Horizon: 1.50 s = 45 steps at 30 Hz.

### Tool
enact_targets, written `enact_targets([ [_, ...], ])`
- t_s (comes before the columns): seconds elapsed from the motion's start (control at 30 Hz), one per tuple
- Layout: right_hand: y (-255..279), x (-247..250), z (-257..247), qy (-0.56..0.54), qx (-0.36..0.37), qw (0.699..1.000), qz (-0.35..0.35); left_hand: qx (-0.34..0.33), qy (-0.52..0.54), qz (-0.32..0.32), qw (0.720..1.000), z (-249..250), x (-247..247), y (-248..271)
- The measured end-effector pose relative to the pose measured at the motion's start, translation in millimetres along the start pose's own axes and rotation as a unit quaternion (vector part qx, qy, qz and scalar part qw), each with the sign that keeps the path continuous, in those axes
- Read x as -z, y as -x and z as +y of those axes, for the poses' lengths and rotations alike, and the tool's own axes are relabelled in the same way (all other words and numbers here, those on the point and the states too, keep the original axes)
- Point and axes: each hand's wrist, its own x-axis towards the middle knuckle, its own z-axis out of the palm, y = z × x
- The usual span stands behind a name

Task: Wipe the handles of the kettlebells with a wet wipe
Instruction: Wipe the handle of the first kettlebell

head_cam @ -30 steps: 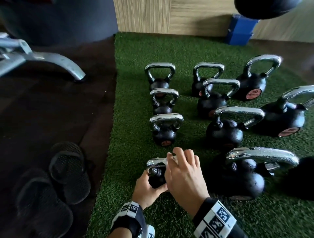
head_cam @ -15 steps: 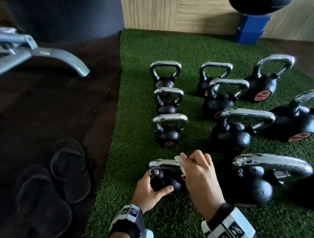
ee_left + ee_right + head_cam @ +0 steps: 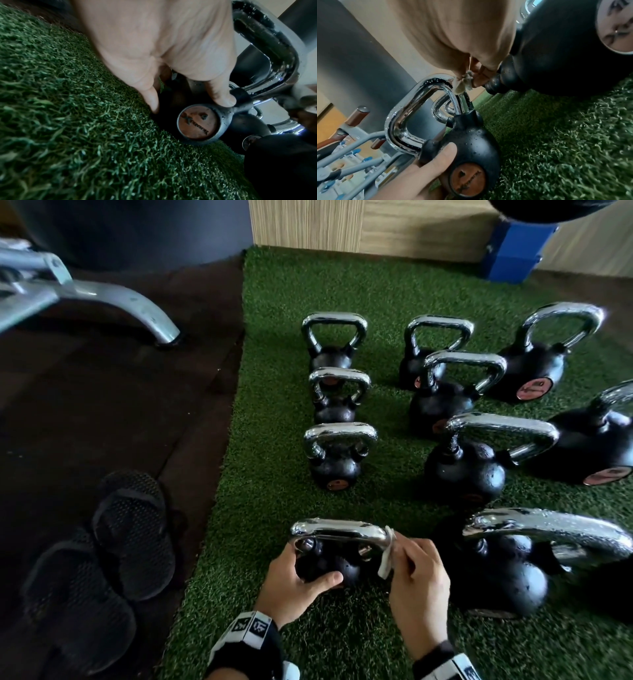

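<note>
Your left hand (image 3: 291, 583) grips the round black iron body of the small kettlebell nearest you (image 3: 329, 570), thumb curled across its front face, fingers wrapped round the far side. In the left wrist view the thumb tip (image 3: 223, 98) presses just above the copper-coloured round badge (image 3: 197, 123) on that body.

Your right hand (image 3: 416, 577) pinches a crumpled white wet wipe (image 3: 387, 556) between thumb and fingertips, held against the right-hand bend of that kettlebell's chrome handle (image 3: 339, 534). The right wrist view shows the wipe (image 3: 462, 83) bunched against the top corner of the handle (image 3: 412, 108), and water beads on both chrome and black body.

That kettlebell stands upright on the green artificial turf mat (image 3: 274, 440), at the near end of a column of four small ones. Directly beyond it: a second small chrome-handled kettlebell (image 3: 337, 457), a third (image 3: 337, 395), a fourth (image 3: 330, 340).

Just right of the held kettlebell sits a large black kettlebell with a wide wet chrome handle (image 3: 513, 563). More large ones stand beyond that, further right.

Left of the held kettlebell, off the turf on the dark brown floor mat (image 3: 102, 412), lies a pair of black textured slippers (image 3: 102, 559). Far beyond and left, a grey metal machine leg (image 3: 130, 306). Beyond the columns, against the wood-panelled wall, a blue box (image 3: 513, 251).
</note>
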Motion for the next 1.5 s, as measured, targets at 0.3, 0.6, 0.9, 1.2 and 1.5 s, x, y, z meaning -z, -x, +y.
enact_targets([
  [0.3, -1, -28, 24, -0.122, -0.173, 0.975, -0.064, 0.031, 0.008, -0.003, 0.999, 7, 4, 2],
  [0.6, -4, 30, 30, -0.039, -0.117, 0.961, -0.248, 0.129, -0.240, -0.137, 0.952, 54, 39, 13],
  [0.9, 14, 29, -22, -0.280, -0.106, 0.916, -0.266, -0.001, 0.127, -0.152, 0.980, 101, 28, 44],
  [1.2, 12, 15, -39, -0.388, -0.197, 0.888, -0.148, -0.095, 0.152, 0.022, 0.983, 114, 35, 50],
  [1.5, -6, -11, 29, -0.150, -0.190, 0.941, -0.234, -0.182, -0.101, 0.196, 0.958, 128, 22, 20],
])
